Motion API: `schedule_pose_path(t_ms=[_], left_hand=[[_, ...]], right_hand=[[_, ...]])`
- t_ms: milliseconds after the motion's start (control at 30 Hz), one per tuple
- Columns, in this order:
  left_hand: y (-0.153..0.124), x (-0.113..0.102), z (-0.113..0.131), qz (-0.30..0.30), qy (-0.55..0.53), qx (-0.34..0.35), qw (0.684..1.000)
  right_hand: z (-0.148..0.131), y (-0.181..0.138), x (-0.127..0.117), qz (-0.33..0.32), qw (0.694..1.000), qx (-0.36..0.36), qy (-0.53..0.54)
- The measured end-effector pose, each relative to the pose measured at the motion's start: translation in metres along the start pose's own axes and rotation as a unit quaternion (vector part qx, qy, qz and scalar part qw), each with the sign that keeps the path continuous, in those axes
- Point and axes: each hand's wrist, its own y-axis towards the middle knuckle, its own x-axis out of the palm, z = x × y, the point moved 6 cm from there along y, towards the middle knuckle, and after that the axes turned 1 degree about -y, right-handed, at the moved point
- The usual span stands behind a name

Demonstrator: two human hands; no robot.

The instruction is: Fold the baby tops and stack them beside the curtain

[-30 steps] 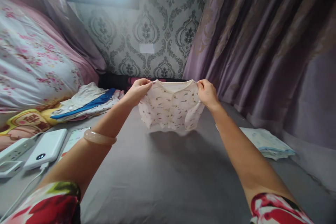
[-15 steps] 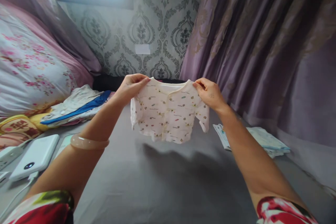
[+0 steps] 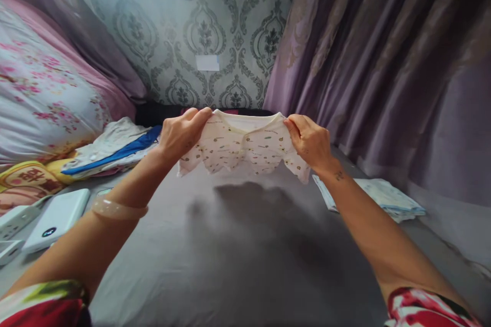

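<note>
A small white baby shirt [image 3: 245, 148] with a scattered print and a cream neckline hangs in the air over the grey sheet [image 3: 184, 265]. My left hand [image 3: 184, 130] is closed on its left shoulder, and my right hand [image 3: 310, 140] pinches the opposite shoulder. Between them the collar is stretched nearly level. The lower hem is lifted and swung away, so the body looks short. Both sleeves dangle beside the body. Below the shirt a dark shadow falls on the sheet.
Folded white cloths [image 3: 391, 196] lie at the right near the purple curtain [image 3: 345, 61]. To the left are a pile of clothes [image 3: 115, 148], a floral pillow [image 3: 49, 92], a white power bank [image 3: 57, 219] and a power strip [image 3: 19, 219]. Patterned wallpaper [image 3: 238, 36] covers the back wall.
The shirt's lower part has swung up and away, where it hung straight down before. My hands have spread slightly apart, still gripping the shoulders. The view has tilted down a little.
</note>
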Motion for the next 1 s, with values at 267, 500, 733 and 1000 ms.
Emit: schedule_pose_path(t_ms=[267, 500, 733, 1000], left_hand=[[-0.008, -0.066, -0.025, -0.022, -0.112, 0.023, 0.993], [-0.039, 0.065, -0.040, -0.334, -0.280, 0.005, 0.900], [-0.121, 0.194, -0.044, -0.367, -0.218, -0.030, 0.904], [-0.114, 0.219, -0.049, -0.391, -0.109, 0.023, 0.914]], right_hand=[[-0.016, -0.002, -0.034, -0.126, 0.963, 0.047, 0.232], [-0.010, -0.047, 0.081, -0.377, 0.880, 0.085, 0.274], [-0.010, -0.129, 0.181, -0.488, 0.868, 0.074, 0.050], [-0.006, -0.127, 0.222, -0.499, 0.866, -0.015, -0.037]])
